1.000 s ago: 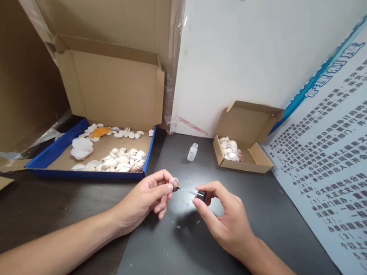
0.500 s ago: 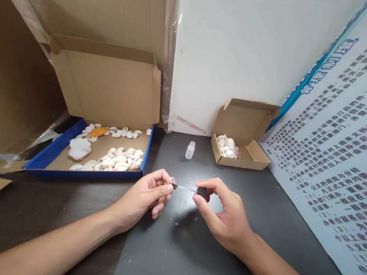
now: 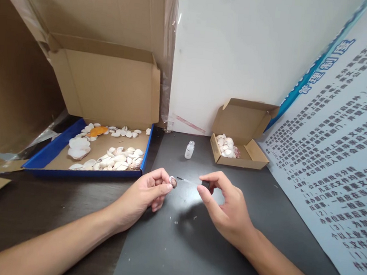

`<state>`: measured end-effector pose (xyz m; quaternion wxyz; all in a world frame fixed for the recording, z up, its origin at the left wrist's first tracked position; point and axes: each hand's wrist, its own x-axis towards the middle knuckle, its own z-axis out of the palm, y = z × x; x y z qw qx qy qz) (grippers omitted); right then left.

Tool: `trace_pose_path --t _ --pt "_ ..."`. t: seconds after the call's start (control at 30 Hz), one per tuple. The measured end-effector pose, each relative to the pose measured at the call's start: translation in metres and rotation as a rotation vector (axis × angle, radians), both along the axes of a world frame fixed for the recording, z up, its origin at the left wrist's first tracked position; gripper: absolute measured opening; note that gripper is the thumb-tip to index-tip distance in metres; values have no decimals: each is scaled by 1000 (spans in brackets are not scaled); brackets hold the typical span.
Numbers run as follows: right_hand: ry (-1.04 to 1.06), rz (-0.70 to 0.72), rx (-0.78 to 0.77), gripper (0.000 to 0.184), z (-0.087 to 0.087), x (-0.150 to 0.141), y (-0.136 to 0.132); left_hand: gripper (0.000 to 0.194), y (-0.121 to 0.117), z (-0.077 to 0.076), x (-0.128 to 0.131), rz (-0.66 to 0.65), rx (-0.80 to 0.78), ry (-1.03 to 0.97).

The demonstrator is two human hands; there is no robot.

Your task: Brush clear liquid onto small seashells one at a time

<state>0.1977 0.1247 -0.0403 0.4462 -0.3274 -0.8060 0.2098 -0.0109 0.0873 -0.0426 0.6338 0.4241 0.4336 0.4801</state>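
Between the thumb and fingers of my left hand (image 3: 146,195) is a small brownish shell (image 3: 173,182) with a whitish edge. My right hand (image 3: 224,203) pinches the black cap of a small applicator brush (image 3: 204,184). Its thin clear stem points left, and the dark bristle tip lies just right of the shell, with a small gap between them. Behind both hands a small white bottle (image 3: 189,150) stands upright on the dark table, its neck without a cap.
At the left a blue-edged cardboard box (image 3: 84,174) holds many white shells (image 3: 115,160) and an orange one (image 3: 98,130). A smaller cardboard box (image 3: 243,163) with shells stands at the back right. White and cardboard panels close off the back; a printed poster (image 3: 334,140) borders the right.
My right hand has drawn the brush slightly right and up, so the bristles have come away from the shell. My left hand has stayed nearly in place, still holding the shell.
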Motion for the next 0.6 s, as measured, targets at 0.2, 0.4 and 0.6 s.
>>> trace_pose_path --t 0.2,0.4,0.6 --pt "-79 4 6 5 2 -2 -1 28 -1 3 0 43 -36 -79" --pt "-68 34 46 6 0 -1 -1 28 -2 6 2 52 -71 -103" --pt "-20 21 54 5 0 -1 -2 25 -3 7 1 53 -87 -106"
